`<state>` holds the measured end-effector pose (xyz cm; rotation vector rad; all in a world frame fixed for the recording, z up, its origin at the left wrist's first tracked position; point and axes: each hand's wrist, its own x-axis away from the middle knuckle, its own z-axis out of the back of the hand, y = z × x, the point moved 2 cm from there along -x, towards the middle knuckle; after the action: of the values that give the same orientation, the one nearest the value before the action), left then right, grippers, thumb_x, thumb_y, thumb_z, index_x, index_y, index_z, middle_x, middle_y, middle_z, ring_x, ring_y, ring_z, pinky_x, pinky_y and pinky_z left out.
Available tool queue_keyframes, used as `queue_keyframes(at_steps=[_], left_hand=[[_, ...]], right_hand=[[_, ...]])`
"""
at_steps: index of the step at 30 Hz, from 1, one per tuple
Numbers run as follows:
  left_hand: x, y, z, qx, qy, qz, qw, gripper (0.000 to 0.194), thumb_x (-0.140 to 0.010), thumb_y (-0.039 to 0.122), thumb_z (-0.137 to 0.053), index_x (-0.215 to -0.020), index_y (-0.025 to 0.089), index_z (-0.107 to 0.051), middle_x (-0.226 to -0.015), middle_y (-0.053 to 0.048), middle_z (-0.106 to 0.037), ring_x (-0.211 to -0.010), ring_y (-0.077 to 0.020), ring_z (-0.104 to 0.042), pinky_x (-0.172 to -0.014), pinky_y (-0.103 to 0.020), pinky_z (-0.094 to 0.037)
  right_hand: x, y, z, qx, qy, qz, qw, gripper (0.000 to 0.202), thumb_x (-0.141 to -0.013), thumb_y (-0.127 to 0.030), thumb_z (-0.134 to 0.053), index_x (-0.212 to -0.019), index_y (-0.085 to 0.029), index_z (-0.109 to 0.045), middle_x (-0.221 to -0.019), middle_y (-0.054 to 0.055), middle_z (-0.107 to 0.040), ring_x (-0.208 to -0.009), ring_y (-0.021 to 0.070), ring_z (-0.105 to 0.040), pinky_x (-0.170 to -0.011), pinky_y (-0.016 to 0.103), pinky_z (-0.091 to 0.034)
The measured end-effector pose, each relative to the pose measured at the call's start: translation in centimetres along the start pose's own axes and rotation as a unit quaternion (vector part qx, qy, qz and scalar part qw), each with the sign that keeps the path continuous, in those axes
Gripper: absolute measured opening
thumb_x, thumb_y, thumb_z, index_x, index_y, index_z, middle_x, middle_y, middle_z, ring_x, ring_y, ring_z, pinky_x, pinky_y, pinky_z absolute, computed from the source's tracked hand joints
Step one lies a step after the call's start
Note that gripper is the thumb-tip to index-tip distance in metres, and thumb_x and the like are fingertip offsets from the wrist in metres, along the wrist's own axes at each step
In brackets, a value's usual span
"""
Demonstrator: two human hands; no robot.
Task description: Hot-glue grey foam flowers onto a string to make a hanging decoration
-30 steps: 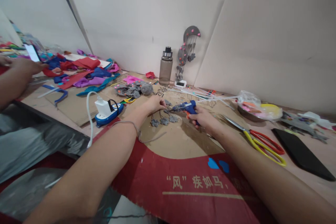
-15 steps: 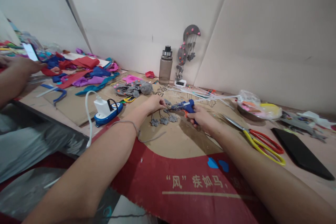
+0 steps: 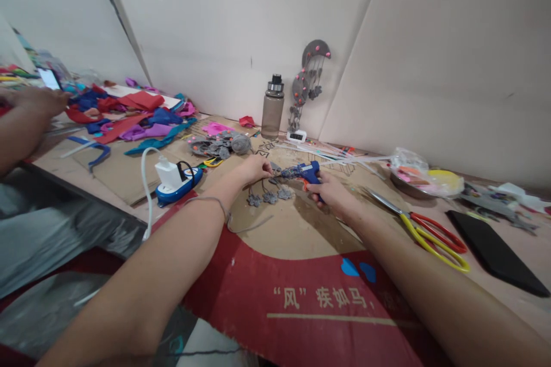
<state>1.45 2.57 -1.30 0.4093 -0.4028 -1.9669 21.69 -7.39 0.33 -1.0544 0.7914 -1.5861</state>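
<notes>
My right hand [image 3: 329,192] is closed around a blue glue gun [image 3: 303,172] with an orange trigger. The gun's nozzle points left, close to the fingertips of my left hand [image 3: 258,169]. Those fingers are pinched at a grey felt piece [image 3: 275,168], mostly hidden by hand and nozzle. Several grey flower shapes [image 3: 270,198] hang from it on thin strings and lie on the brown cardboard [image 3: 267,241]. A strand of grey yarn [image 3: 253,228] runs from around my left forearm onto the cardboard.
Left of my arm stand a blue power strip [image 3: 178,189] and white charger [image 3: 169,172]. Scissors [image 3: 424,235], a black phone [image 3: 495,252] and a bowl [image 3: 413,186] lie right. Behind are a bottle [image 3: 272,109], grey yarn ball [image 3: 240,143] and felt scraps [image 3: 142,100]. Another person's hand [image 3: 41,102] is far left.
Both my hands and the glue gun keep nearly the same place. The view has shifted very slightly, and the other person's hand at far left has moved a little.
</notes>
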Motion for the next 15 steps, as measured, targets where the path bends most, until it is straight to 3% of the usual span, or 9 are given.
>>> queue_keyframes(at_steps=[15], left_hand=[[0.10, 0.08, 0.16, 0.009, -0.005, -0.007, 1.000, 0.013, -0.071, 0.015, -0.068, -0.081, 0.014, -0.076, -0.082, -0.004, -0.074, -0.073, -0.0148, -0.064, -0.066, -0.022, -0.046]], right_hand=[[-0.13, 0.44, 0.39, -0.018, 0.003, 0.006, 1.000, 0.014, -0.083, -0.009, -0.051, -0.092, -0.020, -0.048, -0.048, -0.010, -0.043, -0.035, 0.0037, -0.034, -0.037, 0.015, -0.027]])
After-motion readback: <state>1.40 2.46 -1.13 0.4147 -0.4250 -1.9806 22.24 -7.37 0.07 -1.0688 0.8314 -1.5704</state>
